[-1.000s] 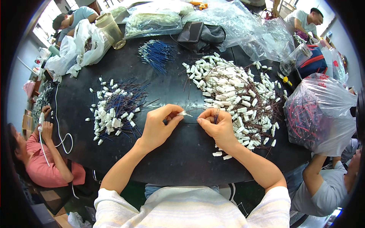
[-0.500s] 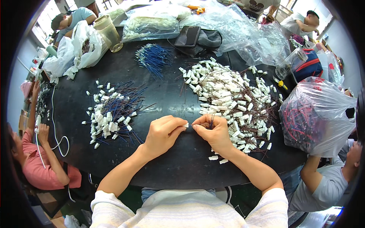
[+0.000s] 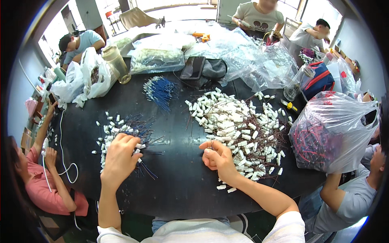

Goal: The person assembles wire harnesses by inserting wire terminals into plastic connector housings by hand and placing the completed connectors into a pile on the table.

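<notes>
Connectors, white with blue leads (image 3: 125,127), lie under the left hand (image 3: 120,158): thumb apart, grip hidden. Right hand (image 3: 219,161): fingers curled, contents unclear, beside brown-leaded connectors (image 3: 243,131). Crossed leads could snag, dragging neighbours. Beyond: 1 blue wire heap (image 3: 160,92); 1 bulging bag (image 3: 324,139) obstructs the right side.

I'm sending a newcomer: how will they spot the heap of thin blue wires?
Across the black table, find the flat black phone. Left and nearer lies the heap of thin blue wires, without the white plastic blocks of both bigger piles.
</notes>
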### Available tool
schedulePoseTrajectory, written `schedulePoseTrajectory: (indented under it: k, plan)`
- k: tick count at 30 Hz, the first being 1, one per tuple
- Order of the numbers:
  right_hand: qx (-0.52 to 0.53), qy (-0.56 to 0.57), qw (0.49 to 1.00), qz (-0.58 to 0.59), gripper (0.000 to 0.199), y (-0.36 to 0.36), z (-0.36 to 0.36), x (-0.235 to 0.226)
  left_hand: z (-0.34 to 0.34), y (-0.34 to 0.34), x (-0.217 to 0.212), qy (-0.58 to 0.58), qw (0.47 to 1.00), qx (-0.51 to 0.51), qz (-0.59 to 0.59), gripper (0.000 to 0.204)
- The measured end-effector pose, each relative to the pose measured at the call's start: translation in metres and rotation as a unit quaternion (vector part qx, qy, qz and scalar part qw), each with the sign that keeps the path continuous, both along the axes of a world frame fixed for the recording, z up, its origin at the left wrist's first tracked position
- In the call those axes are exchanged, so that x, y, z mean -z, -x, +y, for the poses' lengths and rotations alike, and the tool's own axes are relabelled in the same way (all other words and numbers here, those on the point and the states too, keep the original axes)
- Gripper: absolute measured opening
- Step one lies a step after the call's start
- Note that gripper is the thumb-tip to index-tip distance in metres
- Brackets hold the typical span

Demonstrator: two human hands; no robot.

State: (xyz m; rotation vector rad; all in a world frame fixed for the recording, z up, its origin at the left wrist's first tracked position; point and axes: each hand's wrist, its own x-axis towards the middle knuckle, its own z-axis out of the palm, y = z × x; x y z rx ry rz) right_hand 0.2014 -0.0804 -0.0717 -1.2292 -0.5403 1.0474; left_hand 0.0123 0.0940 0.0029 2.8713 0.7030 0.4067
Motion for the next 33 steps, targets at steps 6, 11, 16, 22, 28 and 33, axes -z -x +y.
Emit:
schedulePoseTrajectory:
  k: [6, 11, 16, 22, 28, 33]
  plan:
    - [-0.018, -0.035, 0.998, 0.044, 0.018, 0.003, -0.002, 0.005, 0.045, -0.098, 0.035, 0.003, 0.978, 0.172, -0.121, 0.023]
    - [-0.03, -0.018, 0.999, 0.034, 0.018, 0.004, 0.006, 0.007, 0.069, -0.152, 0.068, 0.018, 0.973, 0.216, -0.076, 0.028]
    - [-0.025, -0.023, 0.999, -0.019, 0.019, 0.0, 0.004, 0.007, 0.065, -0.168, 0.071, 0.021, 0.972, 0.218, -0.085, 0.026]
    - [-0.012, -0.048, 0.999, 0.018, 0.015, -0.003, 0.0, 0.004, 0.047, -0.163, 0.062, -0.005, 0.959, 0.253, -0.13, 0.031]
    - [-0.005, -0.06, 0.997, 0.058, 0.012, -0.001, -0.002, 0.012, 0.041, -0.157, 0.059, -0.017, 0.956, 0.276, -0.1, 0.018]
    - [-0.009, -0.078, 0.996, 0.035, 0.014, 0.0, 0.002, 0.021, 0.044, -0.16, 0.062, -0.039, 0.954, 0.283, -0.095, 0.018]
